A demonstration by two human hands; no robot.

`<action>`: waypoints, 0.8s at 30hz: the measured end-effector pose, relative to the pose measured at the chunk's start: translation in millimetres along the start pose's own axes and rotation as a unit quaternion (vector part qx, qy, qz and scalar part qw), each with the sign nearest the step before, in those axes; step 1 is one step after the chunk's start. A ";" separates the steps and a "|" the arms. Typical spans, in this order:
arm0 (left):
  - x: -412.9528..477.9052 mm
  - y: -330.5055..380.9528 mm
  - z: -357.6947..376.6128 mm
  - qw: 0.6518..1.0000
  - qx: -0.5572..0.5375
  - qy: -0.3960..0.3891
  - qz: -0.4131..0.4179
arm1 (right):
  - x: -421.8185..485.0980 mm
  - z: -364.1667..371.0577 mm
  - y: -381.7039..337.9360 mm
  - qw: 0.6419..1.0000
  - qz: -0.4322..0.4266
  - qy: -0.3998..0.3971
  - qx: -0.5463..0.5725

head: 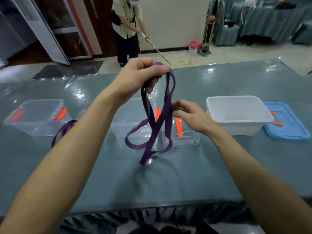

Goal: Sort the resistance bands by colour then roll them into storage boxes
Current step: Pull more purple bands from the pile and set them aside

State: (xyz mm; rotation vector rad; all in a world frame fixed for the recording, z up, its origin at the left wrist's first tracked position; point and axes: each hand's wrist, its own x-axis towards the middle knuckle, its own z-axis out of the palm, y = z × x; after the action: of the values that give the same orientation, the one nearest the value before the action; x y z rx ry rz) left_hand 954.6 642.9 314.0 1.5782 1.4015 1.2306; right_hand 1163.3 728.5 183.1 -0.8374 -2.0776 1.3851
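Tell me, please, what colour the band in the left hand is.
The band is purple, clearest in the head view, dangling from the left hand.

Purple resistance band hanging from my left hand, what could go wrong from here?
The purple resistance band dangles from the left hand in crossed loops, so rolling may trap twists. Its loops hang close to the clear plastic lid with an orange latch and might snag or drag it.

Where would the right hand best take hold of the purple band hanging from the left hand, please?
I would pinch the purple band on its right-hand strand, beside the right hand, coming in from the right. That strand hangs fairly straight below the left hand, while lower down the loops cross and twist.
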 end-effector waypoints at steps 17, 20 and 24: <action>21.7 -22.3 7.5 0.960 0.119 -0.225 -0.120 | -18.7 -44.2 -9.5 0.990 0.017 0.072 0.124; 22.3 -22.7 13.4 0.970 0.077 -0.208 -0.099 | -14.7 -44.4 -7.3 0.992 -0.001 0.058 0.108; 21.8 -29.7 23.7 0.981 -0.023 -0.173 -0.080 | -7.3 -22.6 9.4 0.992 -0.005 0.047 0.119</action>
State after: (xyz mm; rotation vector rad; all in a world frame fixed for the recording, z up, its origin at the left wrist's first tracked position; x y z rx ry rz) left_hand 966.5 671.9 283.4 1.5279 1.2365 0.8401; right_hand 1186.1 740.0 181.9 -0.7756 -1.8001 1.5207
